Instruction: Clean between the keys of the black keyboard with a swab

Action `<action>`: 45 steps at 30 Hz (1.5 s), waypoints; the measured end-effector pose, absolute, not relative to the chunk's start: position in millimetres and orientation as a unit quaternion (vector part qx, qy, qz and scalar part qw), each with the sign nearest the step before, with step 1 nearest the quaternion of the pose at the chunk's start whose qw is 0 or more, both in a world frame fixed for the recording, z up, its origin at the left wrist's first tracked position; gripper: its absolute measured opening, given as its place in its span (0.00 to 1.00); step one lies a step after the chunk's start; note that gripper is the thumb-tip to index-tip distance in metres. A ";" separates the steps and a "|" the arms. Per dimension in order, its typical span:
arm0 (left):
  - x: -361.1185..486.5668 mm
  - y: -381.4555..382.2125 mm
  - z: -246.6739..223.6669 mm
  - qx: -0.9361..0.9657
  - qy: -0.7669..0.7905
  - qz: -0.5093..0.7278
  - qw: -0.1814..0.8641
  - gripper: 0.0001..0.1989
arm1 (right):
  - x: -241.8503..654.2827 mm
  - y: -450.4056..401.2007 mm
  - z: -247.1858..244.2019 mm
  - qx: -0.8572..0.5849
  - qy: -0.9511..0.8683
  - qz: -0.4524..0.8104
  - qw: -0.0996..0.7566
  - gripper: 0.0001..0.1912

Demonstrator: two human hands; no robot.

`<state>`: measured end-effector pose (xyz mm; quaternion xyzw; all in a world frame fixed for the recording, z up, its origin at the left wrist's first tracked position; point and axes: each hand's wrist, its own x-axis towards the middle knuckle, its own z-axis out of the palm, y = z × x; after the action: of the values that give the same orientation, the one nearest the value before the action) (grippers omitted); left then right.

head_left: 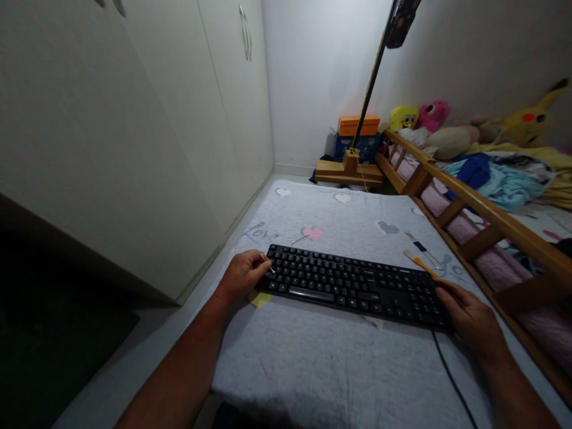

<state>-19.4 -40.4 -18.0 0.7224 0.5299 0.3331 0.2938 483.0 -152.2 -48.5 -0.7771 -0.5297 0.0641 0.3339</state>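
Note:
A black keyboard lies on a light patterned cloth, its cable running toward the front right. At its left end, my left hand pinches a small white-tipped stick, probably a cotton swab, over the keys. My right hand is closed round the keyboard's right end. Beyond the keyboard lies another thin white swab. A brush with a yellow handle rests near the right hand, beside a thin tool with a dark grip. A yellow piece shows under the keyboard's left front corner.
White cupboards rise on the left. A wooden bed rail runs along the right, with bedding and plush toys behind it. At the far end stand a pole on a wooden base and an orange box.

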 end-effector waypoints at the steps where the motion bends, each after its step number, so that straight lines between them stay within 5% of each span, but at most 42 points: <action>1: -19.9 -39.9 -18.9 0.720 0.529 0.336 0.297 0.13 | 483.9 -152.3 -49.2 -0.778 -0.529 0.067 0.332 0.29; 25: -33.6 -35.8 -12.4 0.718 0.585 0.305 0.220 0.12 | 483.6 -150.7 -49.2 -0.762 -0.542 0.055 0.351 0.27; 45: -17.7 -40.8 -10.3 0.735 0.532 0.310 0.285 0.13 | 486.0 -150.9 -52.8 -0.769 -0.538 0.061 0.339 0.28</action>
<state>-17.7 -40.8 -10.3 0.7349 0.5315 0.3103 0.2848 486.0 -150.9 -52.8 -0.7691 -0.5384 0.0612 0.3391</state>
